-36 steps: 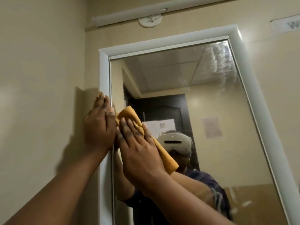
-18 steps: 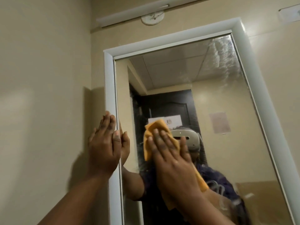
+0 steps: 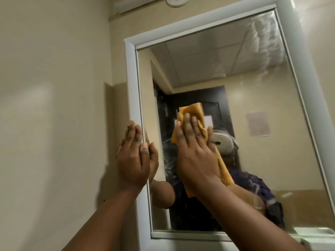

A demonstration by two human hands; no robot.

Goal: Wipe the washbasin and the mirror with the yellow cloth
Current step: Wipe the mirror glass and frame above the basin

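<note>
Two hands [image 3: 133,158] [image 3: 195,153], one yellow cloth [image 3: 192,110], one mirror [image 3: 226,84], one wall light [image 3: 137,3]

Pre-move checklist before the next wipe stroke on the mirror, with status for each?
1. Yellow cloth flat under right hand, on the mirror: ok.
2. Left hand braced flat on the white frame, clear of the cloth: ok.
3. Glass to the upper right unobstructed: ok.
4. Streaks at upper right wiped off: not ok.
5. Washbasin wiped: cannot tell, out of view.
</note>
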